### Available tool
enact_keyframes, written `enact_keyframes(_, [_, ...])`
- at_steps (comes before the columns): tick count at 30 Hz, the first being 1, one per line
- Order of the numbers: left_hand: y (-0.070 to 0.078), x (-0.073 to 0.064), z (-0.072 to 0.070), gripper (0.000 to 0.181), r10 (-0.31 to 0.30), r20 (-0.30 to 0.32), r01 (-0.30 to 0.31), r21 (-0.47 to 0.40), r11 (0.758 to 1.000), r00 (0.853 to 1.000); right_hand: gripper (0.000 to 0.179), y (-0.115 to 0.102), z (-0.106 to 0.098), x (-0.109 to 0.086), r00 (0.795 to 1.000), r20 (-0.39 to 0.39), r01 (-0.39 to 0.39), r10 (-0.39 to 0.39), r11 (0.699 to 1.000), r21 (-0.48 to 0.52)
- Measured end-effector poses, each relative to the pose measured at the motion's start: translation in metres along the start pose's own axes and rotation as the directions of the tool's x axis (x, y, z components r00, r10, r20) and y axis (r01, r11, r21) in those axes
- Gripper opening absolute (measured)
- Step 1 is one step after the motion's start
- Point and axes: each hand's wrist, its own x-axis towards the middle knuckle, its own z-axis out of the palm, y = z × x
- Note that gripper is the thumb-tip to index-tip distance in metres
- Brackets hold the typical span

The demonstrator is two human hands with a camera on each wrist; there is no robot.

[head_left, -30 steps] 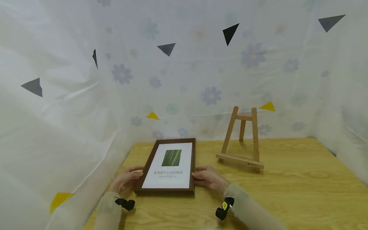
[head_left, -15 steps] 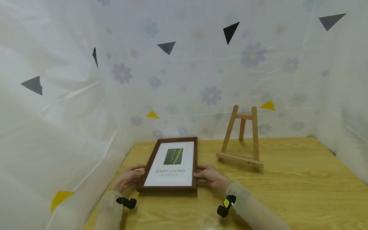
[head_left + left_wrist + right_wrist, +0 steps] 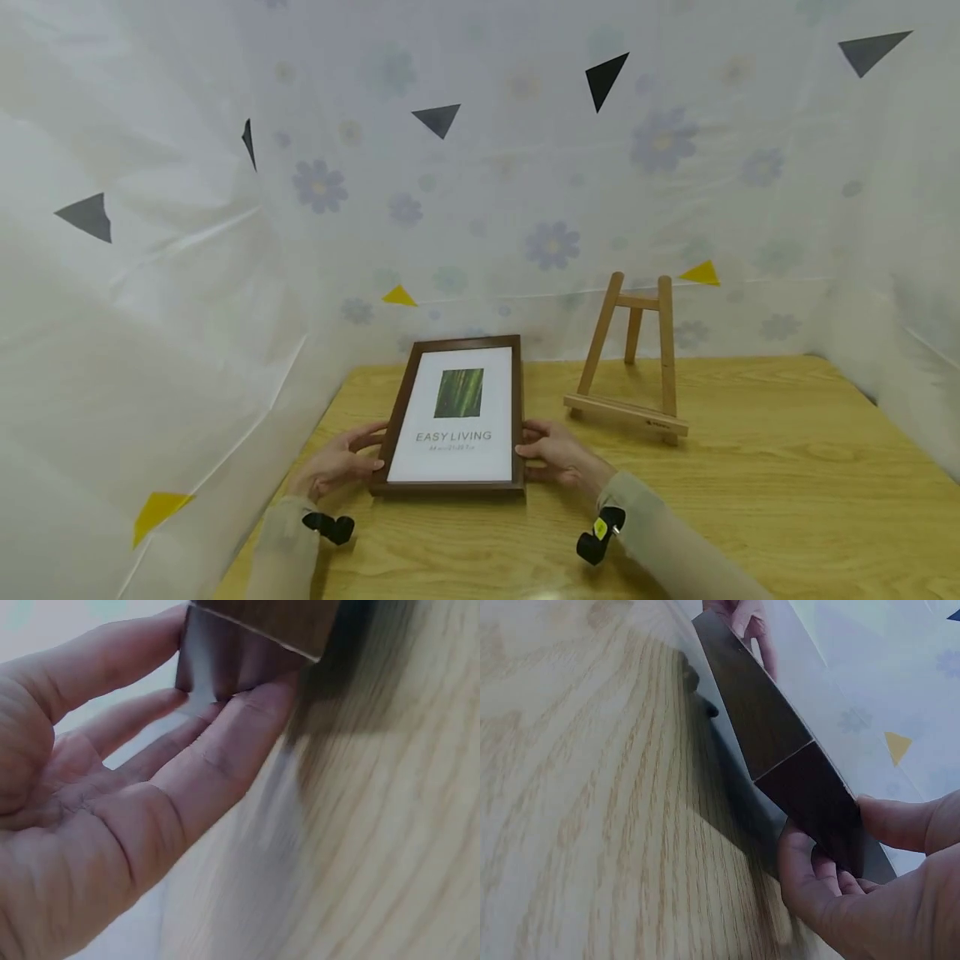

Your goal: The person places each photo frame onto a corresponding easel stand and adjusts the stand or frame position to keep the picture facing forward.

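A brown picture frame [image 3: 455, 421] with a white insert, a small green picture and the words "EASY LIVING" lies between both hands in the head view. My left hand [image 3: 339, 465] grips its left side, thumb at the front, fingers underneath, as the left wrist view shows. On the opposite side my right hand [image 3: 558, 454] pinches the edge, its thumb on the face and fingers curled below. In the right wrist view, the frame's dark edge [image 3: 765, 697] stands off the wood with a shadow under it. To the right stands a small wooden easel [image 3: 626, 413], untouched.
The wood-grain table [image 3: 795, 483] extends to the right beyond the easel. A pale flowered sheet [image 3: 502, 192] hangs behind the table, with white sheeting [image 3: 172, 333] along the left. Grey, black and yellow triangles are stuck on them.
The picture frame has risen and shifted slightly right, its far edge tilting upward. Both hands have moved along with it, still gripping its sides. The easel stays put.
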Motion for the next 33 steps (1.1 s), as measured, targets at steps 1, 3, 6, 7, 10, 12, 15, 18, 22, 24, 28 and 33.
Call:
enact_keyframes(1, [0.000, 0.001, 0.000, 0.081, 0.005, 0.007, -0.005, -0.002, 1.000, 1.000, 0.065, 0.000, -0.001, 0.000, 1.000, 0.009, 0.010, -0.010, 1.000, 0.003])
enact_keyframes(3, [0.001, 0.003, 0.000, 0.083, 0.012, 0.014, -0.012, -0.013, 1.000, 1.000, 0.066, -0.001, -0.002, -0.001, 0.999, 0.018, 0.028, -0.028, 1.000, 0.011])
enact_keyframes(6, [0.001, 0.004, 0.001, 0.085, 0.022, 0.020, -0.021, -0.030, 0.999, 1.000, 0.068, -0.002, -0.004, -0.003, 0.998, 0.018, 0.058, -0.058, 0.998, 0.005])
enact_keyframes(7, [0.002, 0.005, 0.002, 0.085, 0.024, 0.022, -0.023, -0.032, 0.999, 0.999, 0.068, -0.002, -0.004, -0.003, 0.998, 0.014, 0.067, -0.067, 0.998, -0.007])
enact_keyframes(10, [0.003, 0.007, 0.004, 0.087, 0.016, 0.005, -0.015, -0.037, 0.999, 1.000, 0.069, -0.003, -0.007, -0.003, 0.994, 0.005, 0.110, -0.110, 0.992, -0.057])
enact_keyframes(12, [0.003, 0.008, 0.006, 0.086, 0.004, -0.011, -0.004, -0.022, 1.000, 1.000, 0.068, -0.004, -0.009, -0.002, 0.990, -0.006, 0.141, -0.143, 0.985, -0.094])
enact_keyframes(15, [0.005, 0.011, 0.010, 0.084, -0.008, -0.038, 0.008, -0.005, 1.000, 0.999, 0.068, -0.005, -0.012, -0.001, 0.982, -0.022, 0.181, -0.185, 0.973, -0.140])
enact_keyframes(18, [0.006, 0.014, 0.013, 0.083, -0.015, -0.059, 0.015, 0.004, 1.000, 0.998, 0.069, -0.008, -0.015, -0.002, 0.981, -0.034, 0.183, -0.190, 0.972, -0.148])
enact_keyframes(22, [0.009, 0.017, 0.017, 0.084, -0.009, -0.052, 0.008, -0.015, 1.000, 0.999, 0.073, -0.013, -0.017, -0.004, 0.979, -0.065, 0.182, -0.196, 0.968, -0.174])
enact_keyframes(24, [0.011, 0.020, 0.019, 0.084, -0.002, -0.029, 0.001, -0.034, 0.999, 1.000, 0.073, -0.015, -0.019, -0.005, 0.974, -0.089, 0.189, -0.209, 0.963, -0.194])
enact_keyframes(28, [0.014, 0.023, 0.024, 0.085, -0.003, -0.022, 0.002, -0.059, 0.998, 1.000, 0.070, -0.019, -0.023, -0.009, 0.969, -0.076, 0.211, -0.233, 0.952, -0.223])
enact_keyframes(33, [0.014, 0.026, 0.031, 0.085, -0.004, -0.015, 0.003, -0.048, 0.999, 1.000, 0.071, -0.023, -0.030, -0.014, 0.966, -0.040, 0.236, -0.254, 0.937, -0.257])
